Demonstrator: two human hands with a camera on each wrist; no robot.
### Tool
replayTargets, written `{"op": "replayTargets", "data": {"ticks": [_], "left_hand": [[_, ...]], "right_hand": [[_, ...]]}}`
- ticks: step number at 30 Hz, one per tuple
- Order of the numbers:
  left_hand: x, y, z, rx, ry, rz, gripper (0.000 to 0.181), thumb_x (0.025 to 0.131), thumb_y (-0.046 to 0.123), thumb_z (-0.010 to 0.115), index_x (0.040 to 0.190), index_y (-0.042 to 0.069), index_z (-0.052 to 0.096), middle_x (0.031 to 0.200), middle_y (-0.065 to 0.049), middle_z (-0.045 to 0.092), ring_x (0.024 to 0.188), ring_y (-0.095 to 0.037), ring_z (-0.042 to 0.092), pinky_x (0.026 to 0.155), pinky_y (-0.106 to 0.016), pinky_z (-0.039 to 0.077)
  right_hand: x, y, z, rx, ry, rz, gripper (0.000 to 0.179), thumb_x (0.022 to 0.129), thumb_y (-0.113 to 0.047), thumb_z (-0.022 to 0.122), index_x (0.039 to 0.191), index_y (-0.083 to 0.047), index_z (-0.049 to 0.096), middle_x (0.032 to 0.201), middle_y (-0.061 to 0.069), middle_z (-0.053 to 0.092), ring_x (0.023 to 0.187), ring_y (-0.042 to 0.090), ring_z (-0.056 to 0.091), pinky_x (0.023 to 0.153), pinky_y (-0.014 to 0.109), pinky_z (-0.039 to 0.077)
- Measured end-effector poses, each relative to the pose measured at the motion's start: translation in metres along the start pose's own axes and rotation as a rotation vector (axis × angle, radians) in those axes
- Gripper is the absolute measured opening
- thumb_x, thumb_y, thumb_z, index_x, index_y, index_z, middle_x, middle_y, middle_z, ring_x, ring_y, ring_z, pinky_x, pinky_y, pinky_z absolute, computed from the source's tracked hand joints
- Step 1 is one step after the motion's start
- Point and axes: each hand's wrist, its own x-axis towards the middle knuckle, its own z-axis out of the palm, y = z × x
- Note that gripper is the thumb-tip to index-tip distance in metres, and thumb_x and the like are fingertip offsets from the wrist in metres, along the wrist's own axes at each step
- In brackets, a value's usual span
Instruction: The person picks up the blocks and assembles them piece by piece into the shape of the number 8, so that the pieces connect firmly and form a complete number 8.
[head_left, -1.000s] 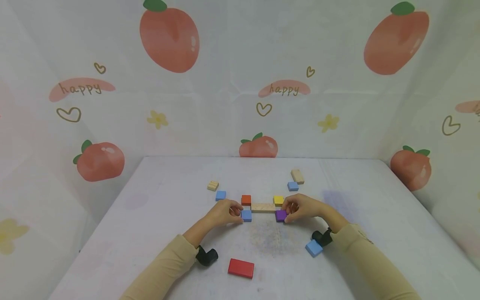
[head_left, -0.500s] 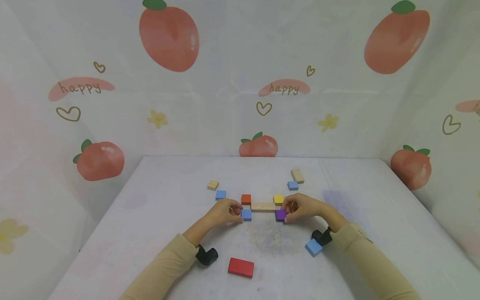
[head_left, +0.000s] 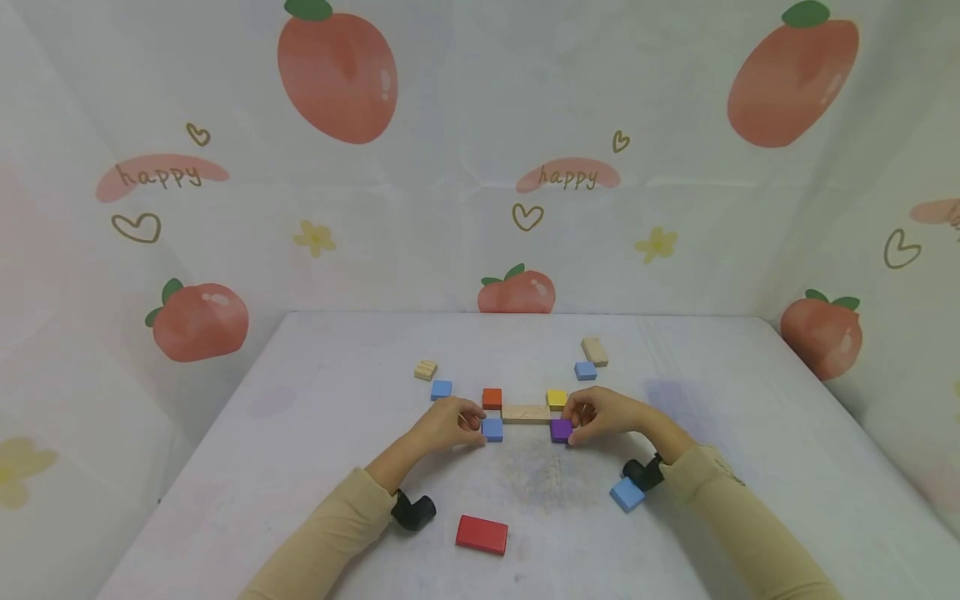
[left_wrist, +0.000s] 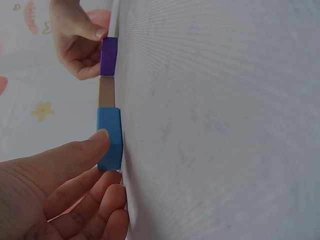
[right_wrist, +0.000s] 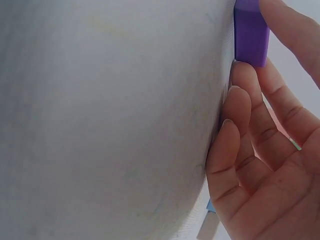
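Note:
My left hand (head_left: pixel 448 425) is at a light blue block (head_left: pixel 492 430), its thumb (left_wrist: pixel 102 137) against one face and fingers bent beside it. My right hand (head_left: pixel 606 412) pinches a purple block (head_left: pixel 561 431) in the same way, thumb on a face and fingertips at its outer end. Between the two blocks, just behind, a long plain wooden block (head_left: pixel 527 414) spans the gap. An orange-red block (head_left: pixel 492 398) sits behind the light blue one; behind the purple block is a yellow block (head_left: pixel 557 400), partly covered by the right fingers.
A red rectangular block (head_left: pixel 482 535) lies near the front. Another blue block (head_left: pixel 627 494) is below the right wrist. Further back lie a ridged wooden piece (head_left: pixel 425 370), a blue block (head_left: pixel 441 390), a small blue block (head_left: pixel 586 371) and a plain wooden block (head_left: pixel 595 352).

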Motion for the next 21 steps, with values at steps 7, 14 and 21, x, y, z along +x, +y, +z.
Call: {"op": "replayTargets", "data": {"ticks": [7, 14, 21], "left_hand": [[-0.0003, -0.0002, 0.0004, -0.007, -0.001, -0.008, 0.034, 0.074, 0.011, 0.077, 0.103, -0.001, 0.066, 0.084, -0.006, 0.065, 0.074, -0.010, 0.056, 0.063, -0.018, 0.045], [-0.0004, 0.0003, 0.0004, -0.010, -0.003, -0.020, 0.034, 0.074, 0.011, 0.077, 0.104, 0.000, 0.066, 0.085, -0.006, 0.066, 0.075, -0.011, 0.056, 0.064, -0.019, 0.046], [-0.0010, 0.0015, -0.0001, -0.008, -0.002, -0.011, 0.034, 0.074, 0.011, 0.077, 0.104, -0.001, 0.066, 0.085, -0.007, 0.066, 0.075, -0.011, 0.056, 0.064, -0.019, 0.046]], "right_hand": [[-0.0009, -0.0007, -0.0003, 0.008, -0.006, 0.009, 0.029, 0.076, -0.021, 0.077, 0.094, -0.004, 0.061, 0.078, 0.000, 0.056, 0.069, 0.007, 0.047, 0.064, 0.019, 0.040], [-0.0007, 0.0004, -0.0006, 0.015, -0.008, 0.010, 0.029, 0.076, -0.020, 0.077, 0.094, -0.004, 0.061, 0.078, 0.001, 0.055, 0.069, 0.007, 0.046, 0.064, 0.019, 0.040], [-0.0007, 0.0015, -0.0004, 0.020, -0.008, 0.013, 0.028, 0.076, -0.020, 0.076, 0.095, -0.004, 0.061, 0.079, 0.004, 0.056, 0.069, 0.008, 0.046, 0.064, 0.019, 0.039]]}}
